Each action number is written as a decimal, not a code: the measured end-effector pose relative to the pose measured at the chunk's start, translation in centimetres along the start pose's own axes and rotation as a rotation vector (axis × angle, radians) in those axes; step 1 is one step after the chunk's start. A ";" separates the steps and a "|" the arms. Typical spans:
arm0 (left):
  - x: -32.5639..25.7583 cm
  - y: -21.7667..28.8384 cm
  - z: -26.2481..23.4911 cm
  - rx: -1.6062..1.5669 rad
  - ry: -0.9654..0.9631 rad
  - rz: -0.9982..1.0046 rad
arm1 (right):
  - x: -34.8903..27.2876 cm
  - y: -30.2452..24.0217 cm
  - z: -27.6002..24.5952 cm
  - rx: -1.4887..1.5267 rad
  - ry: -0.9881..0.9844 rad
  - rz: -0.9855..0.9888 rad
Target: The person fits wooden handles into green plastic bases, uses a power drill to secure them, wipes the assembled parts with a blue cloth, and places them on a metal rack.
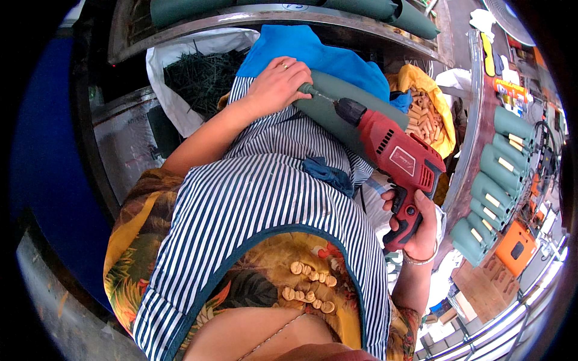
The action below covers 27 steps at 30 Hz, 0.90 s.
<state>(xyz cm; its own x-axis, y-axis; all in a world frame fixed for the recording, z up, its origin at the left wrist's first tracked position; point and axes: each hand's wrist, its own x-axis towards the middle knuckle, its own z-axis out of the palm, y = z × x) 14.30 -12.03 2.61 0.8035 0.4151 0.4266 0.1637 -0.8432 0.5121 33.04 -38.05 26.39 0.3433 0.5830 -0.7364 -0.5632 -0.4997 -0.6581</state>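
Note:
A dark green tube [330,125] lies slanted across my lap, over a striped apron and a blue cloth [295,48]. My left hand [280,84] is closed over its upper left end, fingertips curled by the rim. In my right hand [418,222] is a red power drill [402,157], gripped by its handle with the body angled toward the left hand. From the black chuck [350,112] a thin bit reaches to the tube's end close to my left fingers. Whether the bit is inside the material is too small to tell.
A white sack of dark green strips [201,75] stands at the left, a yellow sack of short tan wooden pegs [424,117] at the right. More green tubes [343,7] lie on the metal bench ahead. Several green pieces with tan pegs [506,165] line the right bench, near an orange case [515,248].

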 end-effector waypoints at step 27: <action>0.1 0.2 0.1 -0.019 -0.049 -0.030 | 0.4 1.1 0.4 -0.004 0.045 0.026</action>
<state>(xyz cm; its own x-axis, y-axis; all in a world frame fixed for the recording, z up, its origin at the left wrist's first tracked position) 14.45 -12.20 2.71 0.8258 0.4222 0.3739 0.1777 -0.8240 0.5380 32.23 -38.10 25.43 0.3624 0.5401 -0.7595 -0.5694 -0.5169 -0.6393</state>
